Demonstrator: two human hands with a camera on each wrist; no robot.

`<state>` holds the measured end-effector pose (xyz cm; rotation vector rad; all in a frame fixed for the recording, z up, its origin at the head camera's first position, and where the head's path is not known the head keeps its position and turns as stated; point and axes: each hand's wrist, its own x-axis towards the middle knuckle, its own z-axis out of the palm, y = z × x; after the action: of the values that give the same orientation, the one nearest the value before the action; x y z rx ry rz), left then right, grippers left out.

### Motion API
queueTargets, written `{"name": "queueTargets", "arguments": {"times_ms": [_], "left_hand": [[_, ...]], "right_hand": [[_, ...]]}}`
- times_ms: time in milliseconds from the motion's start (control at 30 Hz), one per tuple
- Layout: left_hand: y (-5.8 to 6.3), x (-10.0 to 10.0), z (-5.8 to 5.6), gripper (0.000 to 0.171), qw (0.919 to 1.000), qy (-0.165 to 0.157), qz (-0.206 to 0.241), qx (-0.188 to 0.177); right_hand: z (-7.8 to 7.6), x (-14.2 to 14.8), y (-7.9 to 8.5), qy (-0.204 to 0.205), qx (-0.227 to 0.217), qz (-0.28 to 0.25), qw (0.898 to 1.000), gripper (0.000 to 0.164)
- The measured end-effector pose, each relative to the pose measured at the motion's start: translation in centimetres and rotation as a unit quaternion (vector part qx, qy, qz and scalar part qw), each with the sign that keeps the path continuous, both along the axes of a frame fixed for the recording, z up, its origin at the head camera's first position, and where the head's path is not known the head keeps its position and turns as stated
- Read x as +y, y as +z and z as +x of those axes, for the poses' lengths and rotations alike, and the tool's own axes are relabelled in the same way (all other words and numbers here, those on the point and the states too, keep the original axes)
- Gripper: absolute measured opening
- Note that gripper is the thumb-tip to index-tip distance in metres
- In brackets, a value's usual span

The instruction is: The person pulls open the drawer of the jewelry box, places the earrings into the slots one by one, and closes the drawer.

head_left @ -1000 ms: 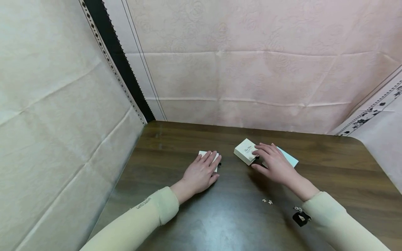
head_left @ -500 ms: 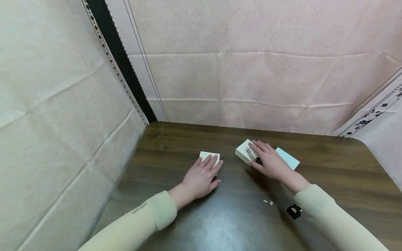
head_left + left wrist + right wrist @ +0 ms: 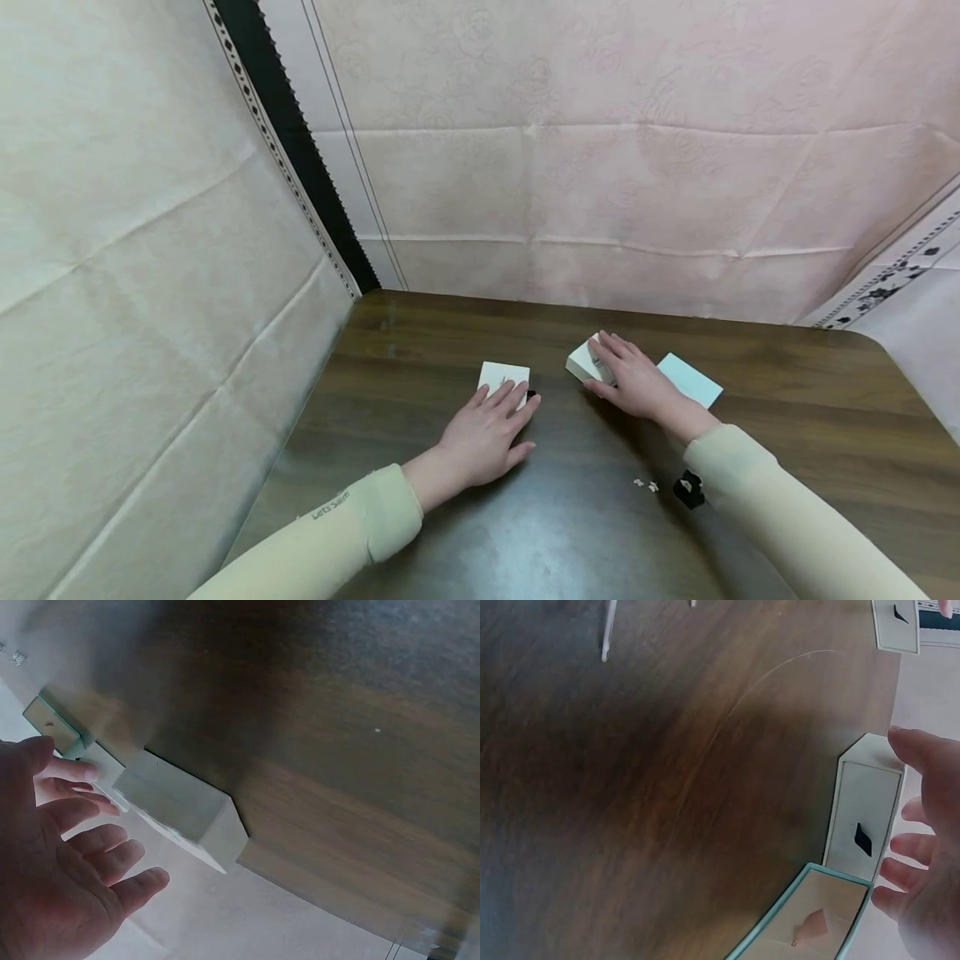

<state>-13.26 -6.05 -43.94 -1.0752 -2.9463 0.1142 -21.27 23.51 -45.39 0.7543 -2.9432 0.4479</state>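
Observation:
In the head view my left hand (image 3: 483, 433) lies with fingers straight and spread over the near part of a small white box (image 3: 503, 374). A black tab shows at the box's right side. My right hand (image 3: 637, 383) reaches over a second white box (image 3: 581, 367), fingers straight across its top and thumb at its near left edge. In the right wrist view that box (image 3: 862, 810) has a framed front with a black tab, and the thumb tip is right at its end. Fingers and palm hide much of both box tops.
A light blue box (image 3: 692, 379) stands right beside the second white box. Two tiny pale pieces (image 3: 646, 485) lie on the wooden table (image 3: 420, 333) nearer me. A small black object (image 3: 688, 490) sits by my right sleeve. Cloth hangs behind and at the left.
My left hand has drawn back toward me, uncovering more of its box. My right hand has moved left, further over the second white box, showing more of the light blue one.

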Motion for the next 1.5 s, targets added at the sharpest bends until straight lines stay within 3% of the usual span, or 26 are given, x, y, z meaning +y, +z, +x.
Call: {"name": "queueTargets", "arguments": {"times_ms": [300, 500, 900, 1500], "left_hand": [[-0.4, -0.3, 0.2, 0.065, 0.9999, -0.011, 0.009, 0.004], [-0.6, -0.5, 0.2, 0.064, 0.9996, -0.018, 0.010, 0.019], [-0.8, -0.6, 0.2, 0.064, 0.9997, -0.022, 0.007, 0.011], [-0.6, -0.4, 0.4, 0.065, 0.9999, -0.016, -0.002, 0.000]], "right_hand": [[-0.2, 0.2, -0.3, 0.008, -0.005, 0.008, 1.000, 0.068], [0.5, 0.3, -0.4, 0.044, 0.001, 0.002, 0.999, 0.067], [2.3, 0.4, -0.4, 0.127, 0.024, 0.012, 0.992, 0.066], [3.6, 0.5, 0.1, 0.205, 0.024, 0.047, 0.977, 0.071]]}}
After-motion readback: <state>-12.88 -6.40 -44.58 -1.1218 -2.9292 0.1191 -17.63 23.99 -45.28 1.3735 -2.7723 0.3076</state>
